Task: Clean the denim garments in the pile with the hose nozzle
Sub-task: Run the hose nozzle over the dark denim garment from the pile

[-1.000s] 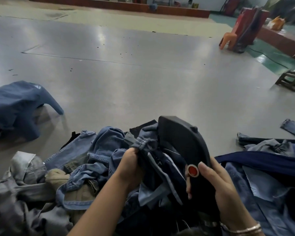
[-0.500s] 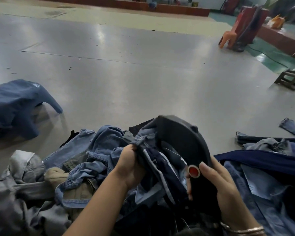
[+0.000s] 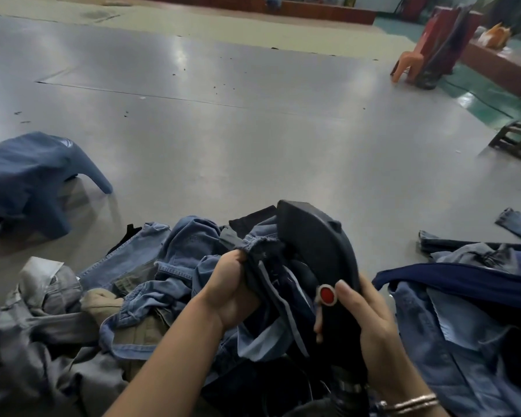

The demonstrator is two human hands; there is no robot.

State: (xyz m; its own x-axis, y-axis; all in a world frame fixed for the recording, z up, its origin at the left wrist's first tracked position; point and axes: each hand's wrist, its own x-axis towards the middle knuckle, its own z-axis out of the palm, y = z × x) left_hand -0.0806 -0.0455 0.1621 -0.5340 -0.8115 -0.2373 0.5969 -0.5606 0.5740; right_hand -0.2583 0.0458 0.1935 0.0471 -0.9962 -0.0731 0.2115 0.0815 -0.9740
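Left hand (image 3: 233, 291) clenched tight on a dark denim garment (image 3: 271, 284), bunched at its waistband. Right hand (image 3: 364, 320) wrapped around the black nozzle (image 3: 316, 245), thumb beside the red button (image 3: 327, 294). Nozzle's long axis tilted up and away, its underside pressed against the held fabric just to its left. Both grips full, neither open. Held above the denim pile (image 3: 151, 284) on the floor (image 3: 253, 139), the left hand nearer the pile's bulk.
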